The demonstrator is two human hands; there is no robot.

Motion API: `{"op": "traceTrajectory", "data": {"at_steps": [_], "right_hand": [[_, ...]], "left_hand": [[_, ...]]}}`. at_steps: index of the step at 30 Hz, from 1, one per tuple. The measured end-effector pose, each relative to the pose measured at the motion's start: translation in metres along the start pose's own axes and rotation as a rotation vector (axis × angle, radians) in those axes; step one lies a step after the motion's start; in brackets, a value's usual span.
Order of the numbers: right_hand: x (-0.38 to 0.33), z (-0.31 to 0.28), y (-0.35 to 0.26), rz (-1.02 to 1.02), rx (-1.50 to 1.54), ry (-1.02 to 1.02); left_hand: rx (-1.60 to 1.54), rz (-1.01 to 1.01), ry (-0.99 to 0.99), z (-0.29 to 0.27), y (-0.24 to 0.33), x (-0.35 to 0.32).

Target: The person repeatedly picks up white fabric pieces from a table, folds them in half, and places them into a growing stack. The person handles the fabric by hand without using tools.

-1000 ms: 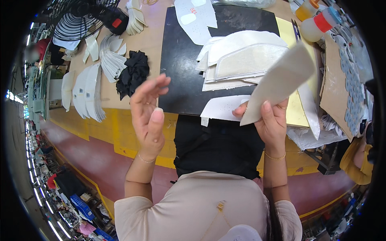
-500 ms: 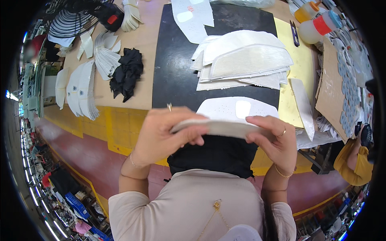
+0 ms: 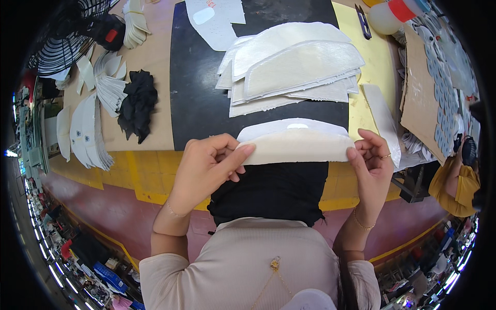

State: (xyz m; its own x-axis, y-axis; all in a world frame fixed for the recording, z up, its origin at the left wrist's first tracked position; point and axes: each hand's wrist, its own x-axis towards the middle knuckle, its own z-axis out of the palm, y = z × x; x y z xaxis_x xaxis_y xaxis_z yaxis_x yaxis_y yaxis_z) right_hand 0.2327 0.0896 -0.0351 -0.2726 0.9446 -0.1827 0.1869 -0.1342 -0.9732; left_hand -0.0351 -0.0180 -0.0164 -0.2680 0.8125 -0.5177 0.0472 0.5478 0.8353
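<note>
1. head view: we see the cream panel (image 3: 302, 147) lying lengthwise left to right between our hands, overlapping the curved white panel (image 3: 268, 127) beyond.
2. our left hand (image 3: 204, 165) pinches its left end; our right hand (image 3: 374, 168) has its thumb on the other, whether pinching we cannot tell.

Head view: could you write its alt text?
A person's left hand and right hand hold a cream panel by its ends, partly hiding a white panel at the near edge of a black mat. Beyond lies a stack of curved off-white panels, with crumpled black cloth to the left.
</note>
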Motion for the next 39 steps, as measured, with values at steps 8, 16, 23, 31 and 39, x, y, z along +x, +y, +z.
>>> {"op": "traceTrajectory", "data": {"at_steps": [8, 16, 23, 31, 39], "right_hand": [[0.011, -0.001, 0.008, -0.01, -0.1, 0.034], [0.013, 0.0, 0.009, -0.002, -0.127, 0.022], [0.012, 0.001, 0.01, -0.031, -0.172, 0.027], [0.011, 0.002, 0.01, -0.039, -0.182, 0.033], [0.008, 0.01, 0.007, -0.08, -0.299, 0.074]], "left_hand": [[0.115, -0.069, 0.062, 0.006, 0.0, 0.012], [0.166, -0.138, 0.046, 0.003, 0.008, 0.015], [0.205, -0.116, 0.047, 0.003, 0.005, 0.017], [0.203, -0.11, 0.08, 0.007, 0.007, 0.018], [0.353, -0.029, 0.103, 0.01, 0.008, 0.018]]}}
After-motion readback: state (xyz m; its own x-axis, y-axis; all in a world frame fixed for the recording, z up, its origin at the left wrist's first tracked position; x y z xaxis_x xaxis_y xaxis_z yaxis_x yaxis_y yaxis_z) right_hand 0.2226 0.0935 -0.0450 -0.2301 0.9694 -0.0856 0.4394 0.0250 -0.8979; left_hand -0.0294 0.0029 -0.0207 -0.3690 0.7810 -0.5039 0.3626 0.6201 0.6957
